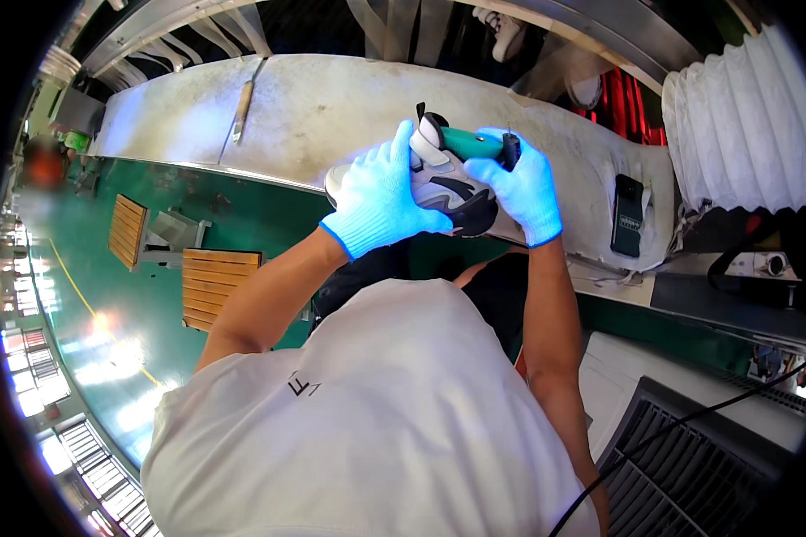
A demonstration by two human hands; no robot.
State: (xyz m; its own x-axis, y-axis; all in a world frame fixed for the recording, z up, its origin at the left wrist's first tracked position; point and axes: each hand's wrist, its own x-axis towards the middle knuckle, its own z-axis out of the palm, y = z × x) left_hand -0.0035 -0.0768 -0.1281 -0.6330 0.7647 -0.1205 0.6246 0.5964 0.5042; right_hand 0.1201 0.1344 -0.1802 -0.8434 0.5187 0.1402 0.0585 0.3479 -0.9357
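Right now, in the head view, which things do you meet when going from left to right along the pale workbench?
Wooden-handled tool → left hand in blue knit glove → grey, white and black sports shoe → right hand in blue knit glove → dark handheld device with screen → white pleated duct.

- We see a pale, worn workbench (pixel 331 98) running across the top.
- A wooden-handled tool (pixel 242 109) lies on its left part.
- A dark handheld device (pixel 628 215) rests on its right end.
- Two slatted wooden stools (pixel 213 285) stand on green floor (pixel 107 295).
- White pleated ducting (pixel 743 125) hangs at right.
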